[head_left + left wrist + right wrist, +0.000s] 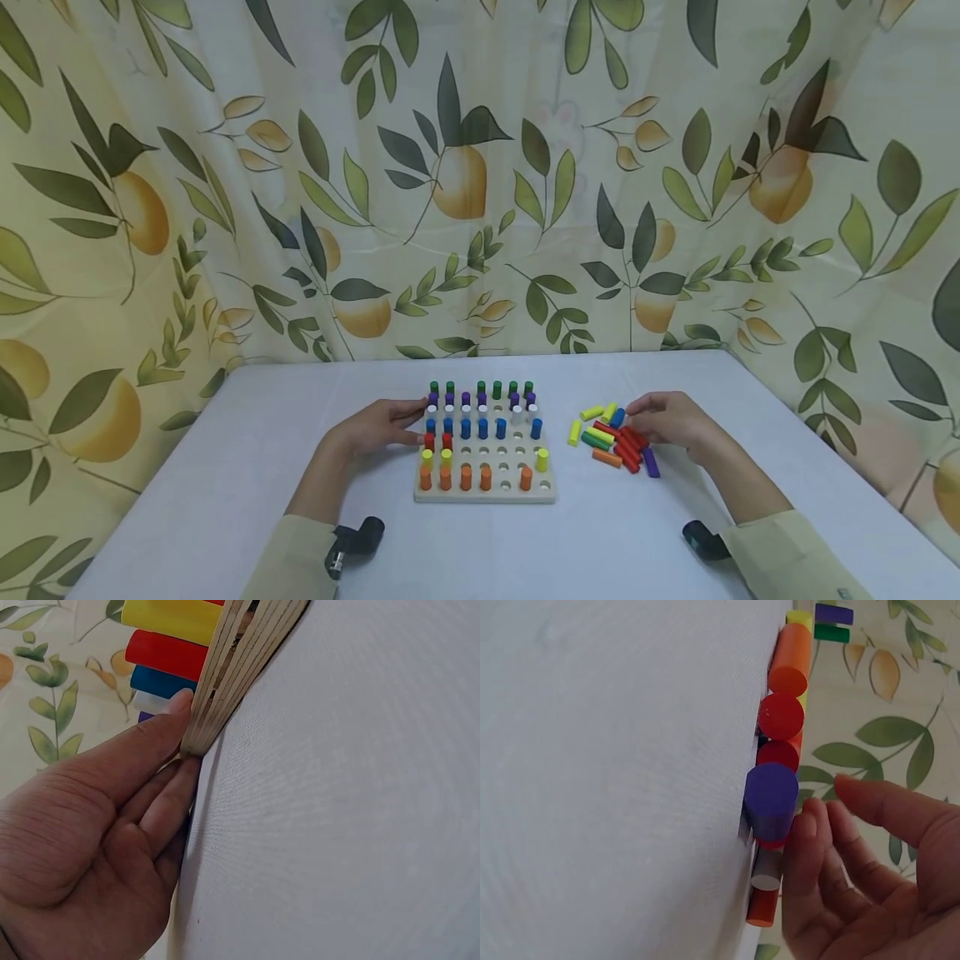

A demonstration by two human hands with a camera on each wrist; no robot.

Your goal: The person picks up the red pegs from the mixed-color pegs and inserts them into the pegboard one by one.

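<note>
Pegs [466, 429] stood upright in the head view, each row one colour, on a pale board [483, 498] that lay on the white counter [480, 550]. Bare holes [505, 486] showed in several rows, most of them in the red and yellow ones. The left hand [377, 427] touched the board's left edge, thumb and fingers spread along it. Well to the right of the board, the right hand [670, 421] reached to a loose pile [628, 457] of pegs lying on their sides.

The left wrist view showed that hand's thumb and fingers extended against the layered edge, pressing there rather than wrapped round it. Such light pressure seemed enough to steady the board; the thumb was best kept low, off the nearby pegs.

In the right wrist view the thumb stood well apart from gently bent fingers, with no peg visible between them. A purple peg [771, 799] lay just beside the fingertips, a white peg [767, 870] near it; whether a finger touched either, I could not tell. Good handling seemed to call for pinching one peg across its middle, from the pile's outer side, and lifting it without dragging its neighbours.
</note>
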